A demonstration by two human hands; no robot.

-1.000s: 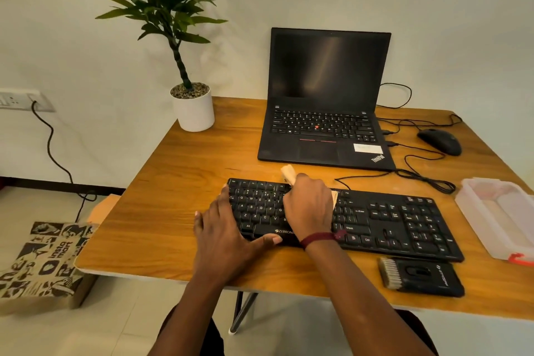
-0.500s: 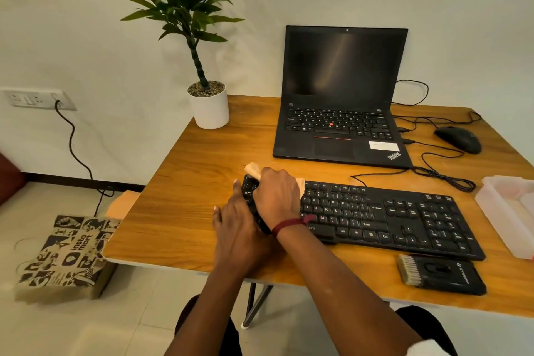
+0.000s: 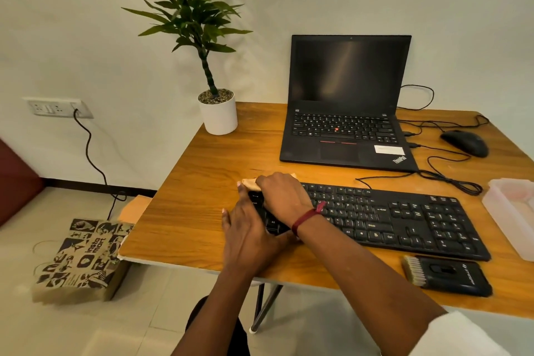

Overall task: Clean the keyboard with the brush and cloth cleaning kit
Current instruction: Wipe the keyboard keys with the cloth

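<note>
A black keyboard lies across the front of the wooden table. My right hand presses a folded beige cloth onto the keyboard's far left end; only the cloth's edges stick out past the fingers. My left hand rests flat against the keyboard's left edge, fingers together, holding nothing that I can see. A black brush tool with pale bristles lies in front of the keyboard's right end, away from both hands.
An open black laptop stands behind the keyboard. A black mouse and loose cables lie at the right. A clear plastic box sits at the right edge. A potted plant stands at the back left corner.
My right hand has slid the cloth leftward along the keyboard, from its middle-left keys to its left end. My left hand shifted to the keyboard's left edge. The view has turned left.
</note>
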